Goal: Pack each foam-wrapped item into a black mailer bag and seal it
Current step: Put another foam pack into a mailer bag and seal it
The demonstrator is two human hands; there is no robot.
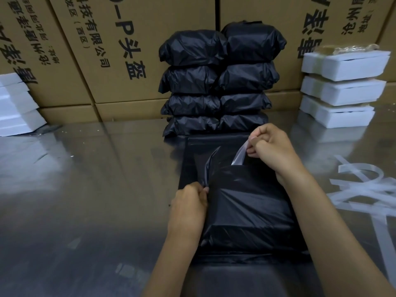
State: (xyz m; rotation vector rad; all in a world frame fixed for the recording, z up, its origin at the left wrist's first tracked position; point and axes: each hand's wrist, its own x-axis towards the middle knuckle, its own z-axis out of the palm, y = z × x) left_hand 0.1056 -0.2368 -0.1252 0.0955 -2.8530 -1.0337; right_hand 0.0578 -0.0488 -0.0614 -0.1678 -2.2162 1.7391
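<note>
A filled black mailer bag (246, 211) lies on the shiny table in front of me, its open flap pointing away. My left hand (188, 202) pinches the left edge of the flap. My right hand (270, 146) pinches a clear release strip (241, 156) that is partly peeled up from the flap's adhesive band. The item inside the bag is hidden. Under it lie flat empty black mailer bags (197, 151).
Two stacks of sealed black parcels (216, 82) stand just behind the bag. White foam-wrapped items are stacked at the right (340, 88) and at the left edge (15, 103). Peeled clear strips (364, 189) litter the table's right side. Cardboard boxes (107, 50) form the back wall.
</note>
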